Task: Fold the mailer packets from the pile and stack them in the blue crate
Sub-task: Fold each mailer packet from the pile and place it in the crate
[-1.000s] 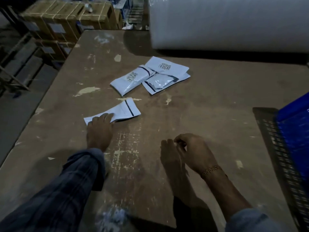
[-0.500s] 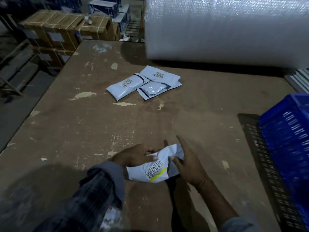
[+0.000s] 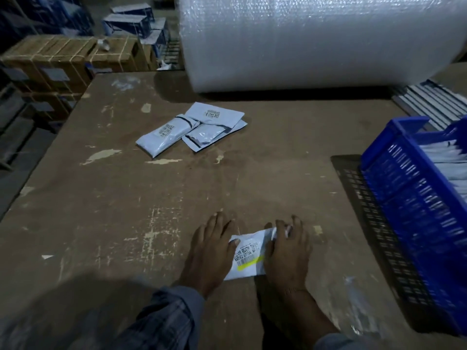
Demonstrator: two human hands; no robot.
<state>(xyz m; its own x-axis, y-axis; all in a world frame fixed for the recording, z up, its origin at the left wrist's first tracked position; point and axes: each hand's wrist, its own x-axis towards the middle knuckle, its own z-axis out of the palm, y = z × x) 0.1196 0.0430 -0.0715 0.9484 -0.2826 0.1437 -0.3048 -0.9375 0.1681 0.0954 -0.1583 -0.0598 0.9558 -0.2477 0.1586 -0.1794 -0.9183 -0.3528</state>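
Head view. Packet [image 3: 249,256] flat on bench [image 3: 126,210], label side up, between both hands.

Left hand [image 3: 211,251]: fingers straight, spread, pressed on the bench at the packet's left edge; thumb tip laid on the packet's top left corner. Holds nothing; by judgement, serves to pin the packet against sliding.

Right hand [image 3: 286,251]: fingers curled over the packet's right end, white film bunched up between them. Grasping the packet, apparently turning that end over toward the left hand to form the fold. Fold judged under way, not yet creased.

Pile [image 3: 192,128]: far ahead of the fingers, well apart; three or so packets, overlapping, unfolded.

Crate [image 3: 414,205]: to the right of the right hand, near, tilted, open side up; white packets already stacked inside.

Bubble wrap roll [image 3: 316,39]: beyond the pile, along the bench's far side. Cartons [image 3: 63,59]: off the bench, far left.

Open room: bare bench between fingers and pile, and between right hand and crate; transfer path rightward unobstructed. Near crate wall rises above the bench, so packet likely to need lifting over the rim. Left bench edge well clear of the left hand.
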